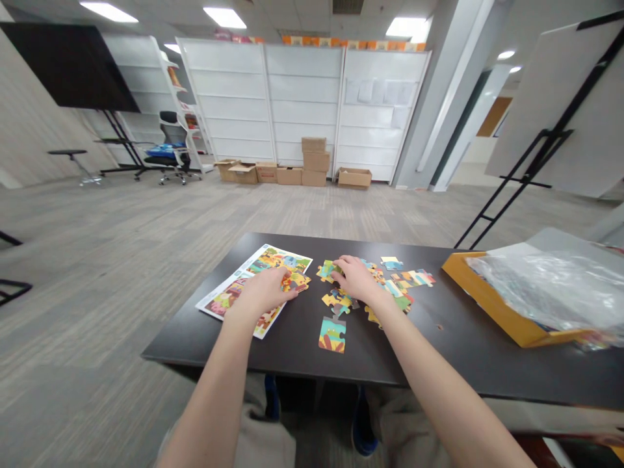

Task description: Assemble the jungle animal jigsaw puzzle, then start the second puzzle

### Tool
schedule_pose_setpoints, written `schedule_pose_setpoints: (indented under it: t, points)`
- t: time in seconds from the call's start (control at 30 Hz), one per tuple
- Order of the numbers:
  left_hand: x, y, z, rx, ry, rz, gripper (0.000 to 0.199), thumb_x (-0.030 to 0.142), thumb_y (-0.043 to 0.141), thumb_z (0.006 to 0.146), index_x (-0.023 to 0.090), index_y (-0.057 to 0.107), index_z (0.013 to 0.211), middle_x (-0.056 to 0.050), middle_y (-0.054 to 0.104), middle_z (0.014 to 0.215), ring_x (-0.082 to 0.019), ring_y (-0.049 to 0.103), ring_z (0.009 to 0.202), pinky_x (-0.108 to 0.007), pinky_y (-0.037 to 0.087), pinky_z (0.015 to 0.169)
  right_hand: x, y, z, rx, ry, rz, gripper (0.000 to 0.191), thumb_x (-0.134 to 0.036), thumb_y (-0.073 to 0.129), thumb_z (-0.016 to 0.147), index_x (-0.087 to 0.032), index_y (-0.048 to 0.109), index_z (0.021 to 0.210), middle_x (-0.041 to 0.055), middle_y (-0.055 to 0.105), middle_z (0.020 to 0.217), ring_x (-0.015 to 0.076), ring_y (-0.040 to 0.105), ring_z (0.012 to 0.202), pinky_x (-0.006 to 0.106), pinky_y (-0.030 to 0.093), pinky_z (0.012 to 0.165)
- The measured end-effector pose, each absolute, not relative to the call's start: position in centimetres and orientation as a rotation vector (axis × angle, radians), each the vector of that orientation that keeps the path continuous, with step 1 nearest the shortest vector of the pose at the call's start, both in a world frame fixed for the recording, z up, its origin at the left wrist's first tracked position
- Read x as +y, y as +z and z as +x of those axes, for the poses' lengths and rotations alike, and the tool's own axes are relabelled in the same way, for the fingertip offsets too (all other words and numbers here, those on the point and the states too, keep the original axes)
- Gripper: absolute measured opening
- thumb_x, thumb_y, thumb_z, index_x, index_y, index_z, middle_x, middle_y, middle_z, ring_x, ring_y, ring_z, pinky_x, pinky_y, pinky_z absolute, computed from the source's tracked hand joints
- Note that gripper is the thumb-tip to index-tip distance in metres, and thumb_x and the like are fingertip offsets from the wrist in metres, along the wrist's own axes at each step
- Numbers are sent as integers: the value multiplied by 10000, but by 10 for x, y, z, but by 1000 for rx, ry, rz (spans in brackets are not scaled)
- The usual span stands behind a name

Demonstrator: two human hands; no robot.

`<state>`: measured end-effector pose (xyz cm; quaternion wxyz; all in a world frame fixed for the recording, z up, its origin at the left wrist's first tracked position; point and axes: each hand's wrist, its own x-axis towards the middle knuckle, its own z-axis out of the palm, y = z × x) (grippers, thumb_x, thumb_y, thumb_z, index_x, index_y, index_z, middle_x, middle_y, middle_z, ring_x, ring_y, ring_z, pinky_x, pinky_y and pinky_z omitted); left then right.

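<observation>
My left hand [266,290] is over a printed picture sheet [231,296], its thumb and fingers closed on a yellow-orange puzzle piece [298,282] that juts out to the right. My right hand [357,278] reaches into the loose pieces, with its thumb and index finger curled round a green puzzle piece [325,269] lying on the table. Under and beside that hand several puzzle pieces [397,288] are spread, some overlapping. Nearer me are yellow pieces [336,299] and a teal piece with red shapes [332,335]. My right hand and forearm hide part of the pile.
The dark table [292,361] holds an orange box [492,305] with clear plastic wrap [550,286] at the right. A pale-blue piece [391,263] lies at the far side. Beyond stand cardboard boxes [314,162], white shelves [305,97], an office chair [170,146] and an easel-like stand [531,156].
</observation>
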<state>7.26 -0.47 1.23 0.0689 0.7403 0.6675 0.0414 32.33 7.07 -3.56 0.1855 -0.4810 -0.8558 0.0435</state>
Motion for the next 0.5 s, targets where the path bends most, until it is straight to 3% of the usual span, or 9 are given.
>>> schedule_pose_setpoints:
  t: [0.27,0.37,0.5]
  points:
    - [-9,13,75,1866,375,2293,370,429,706,847,170,675,1109,-143,712,1188,-320,659,1117,-389,494,941,81,-39,329,-2404,192,-1399,318,-303,563,995,-140,648,1255,166,682,1255,274,602,1193,409,419,1062]
    - [-20,17,91,1513,521,2264,368,410,782,782,206,691,1074,-62,737,1111,-238,684,976,-318,505,862,79,-36,328,-2361,195,-1417,330,-304,617,959,-151,639,1251,159,681,1212,279,615,1149,411,447,1021]
    - [-34,15,122,1166,339,2221,364,464,843,703,229,729,957,1,740,884,-180,672,770,-263,471,689,80,-32,327,-2213,248,-1419,397,-292,726,862,-151,638,1223,138,660,1179,258,632,1089,376,477,969]
